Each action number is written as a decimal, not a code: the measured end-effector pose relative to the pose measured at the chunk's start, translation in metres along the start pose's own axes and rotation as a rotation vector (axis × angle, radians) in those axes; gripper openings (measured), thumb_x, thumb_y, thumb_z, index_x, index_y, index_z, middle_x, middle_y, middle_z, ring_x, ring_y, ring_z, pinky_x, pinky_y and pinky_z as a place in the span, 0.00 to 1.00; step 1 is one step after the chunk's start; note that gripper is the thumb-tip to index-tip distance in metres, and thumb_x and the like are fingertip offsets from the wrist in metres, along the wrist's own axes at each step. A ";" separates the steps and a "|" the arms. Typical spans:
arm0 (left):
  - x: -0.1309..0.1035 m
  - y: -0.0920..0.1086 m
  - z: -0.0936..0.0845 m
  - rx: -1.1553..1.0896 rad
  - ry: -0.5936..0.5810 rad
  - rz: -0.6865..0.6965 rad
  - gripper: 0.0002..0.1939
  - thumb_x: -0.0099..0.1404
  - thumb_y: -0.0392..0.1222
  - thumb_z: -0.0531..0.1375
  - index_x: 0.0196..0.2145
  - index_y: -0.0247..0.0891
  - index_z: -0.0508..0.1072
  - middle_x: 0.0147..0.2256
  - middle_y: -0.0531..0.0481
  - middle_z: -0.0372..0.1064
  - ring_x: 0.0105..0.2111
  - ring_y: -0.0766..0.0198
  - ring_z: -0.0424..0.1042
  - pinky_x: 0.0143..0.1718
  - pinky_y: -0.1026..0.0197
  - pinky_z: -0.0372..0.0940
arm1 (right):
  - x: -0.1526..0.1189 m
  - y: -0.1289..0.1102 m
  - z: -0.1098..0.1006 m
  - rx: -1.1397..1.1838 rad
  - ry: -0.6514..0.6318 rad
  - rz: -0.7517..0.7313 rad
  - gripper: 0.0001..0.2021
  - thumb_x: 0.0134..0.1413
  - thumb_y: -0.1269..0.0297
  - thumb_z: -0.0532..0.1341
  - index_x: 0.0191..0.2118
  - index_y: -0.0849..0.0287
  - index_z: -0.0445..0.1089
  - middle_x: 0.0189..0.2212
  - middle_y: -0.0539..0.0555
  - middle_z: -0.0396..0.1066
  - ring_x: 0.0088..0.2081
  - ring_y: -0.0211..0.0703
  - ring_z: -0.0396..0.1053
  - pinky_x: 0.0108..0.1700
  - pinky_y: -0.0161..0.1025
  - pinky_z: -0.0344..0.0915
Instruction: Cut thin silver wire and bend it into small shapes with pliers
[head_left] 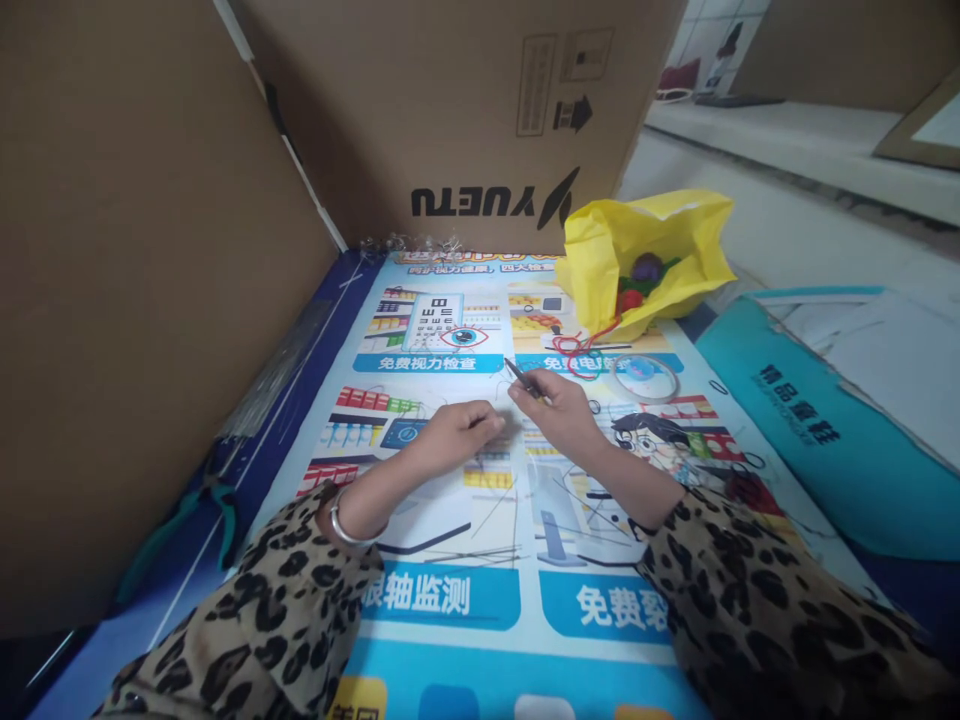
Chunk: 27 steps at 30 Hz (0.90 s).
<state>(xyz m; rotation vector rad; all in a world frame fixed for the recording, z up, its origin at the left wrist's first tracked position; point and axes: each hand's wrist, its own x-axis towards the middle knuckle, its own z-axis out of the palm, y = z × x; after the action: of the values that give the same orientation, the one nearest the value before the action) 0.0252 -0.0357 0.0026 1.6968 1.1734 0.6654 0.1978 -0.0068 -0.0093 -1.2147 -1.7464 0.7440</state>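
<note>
Basically, two tall panels of smooth brown cardboard stand over the work: a plain left panel [150, 300] and a back panel [450, 110] bearing upside-down black lettering. Below them lies one flat printed poster [607, 655], mostly pale blue, with four picture blocks in view, over a dark blue covering [184, 590]. Two leopard-print cloth sleeves [247, 630] reach in from the near edge. At the right sits one teal cardboard piece [795, 400] with dark characters. Near the poster's far right corner, one crinkled bright yellow bag [675, 225] gapes open, showing red and purple bundles [646, 267]; red thread [574, 345] trails out of it.

The person's left hand [461, 435] is closed, thumb against curled fingers, above the poster's middle; whether it pinches anything thin cannot be told. The right hand [559, 405] grips one slim dark pointed tool [523, 378], its tip angled up and leftward, near the left hand.

At the left, one pair of pliers with teal handles [206, 495] lies beside a bundle of thin, straight, shiny strands [266, 385]. Smaller are one translucent round ring [645, 380] near the bag and one smooth silver bangle [349, 525] on the left wrist.
</note>
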 end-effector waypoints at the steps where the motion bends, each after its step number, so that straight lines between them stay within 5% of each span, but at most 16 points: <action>1: 0.001 -0.002 0.000 -0.037 0.016 -0.014 0.16 0.60 0.51 0.52 0.24 0.36 0.65 0.22 0.54 0.64 0.22 0.70 0.64 0.21 0.69 0.56 | 0.000 0.000 0.000 -0.007 0.009 0.003 0.09 0.48 0.58 0.57 0.28 0.58 0.66 0.21 0.47 0.62 0.25 0.35 0.59 0.28 0.33 0.56; 10: 0.007 -0.009 -0.003 -0.260 0.160 -0.116 0.17 0.60 0.55 0.51 0.26 0.37 0.60 0.21 0.55 0.67 0.15 0.72 0.65 0.14 0.71 0.52 | -0.001 0.000 -0.001 -0.020 0.035 -0.004 0.09 0.49 0.57 0.57 0.29 0.58 0.66 0.23 0.47 0.64 0.27 0.36 0.61 0.31 0.34 0.59; 18: 0.008 -0.015 -0.004 -0.082 0.249 -0.004 0.15 0.61 0.51 0.50 0.24 0.38 0.62 0.20 0.56 0.66 0.17 0.71 0.64 0.20 0.69 0.57 | -0.005 -0.003 -0.003 -0.079 -0.018 -0.138 0.08 0.53 0.58 0.55 0.30 0.57 0.65 0.25 0.48 0.65 0.27 0.37 0.62 0.32 0.34 0.60; 27: 0.009 -0.016 -0.006 -0.103 0.188 0.028 0.15 0.62 0.49 0.48 0.25 0.37 0.62 0.22 0.54 0.67 0.16 0.72 0.64 0.20 0.69 0.58 | -0.006 0.001 0.001 -0.172 -0.073 -0.291 0.05 0.54 0.62 0.55 0.32 0.57 0.65 0.27 0.50 0.66 0.29 0.37 0.63 0.34 0.35 0.61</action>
<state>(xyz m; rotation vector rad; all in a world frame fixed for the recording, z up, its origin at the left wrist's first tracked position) 0.0173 -0.0237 -0.0103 1.5932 1.2244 0.9039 0.1977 -0.0120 -0.0122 -1.0227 -2.0267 0.4794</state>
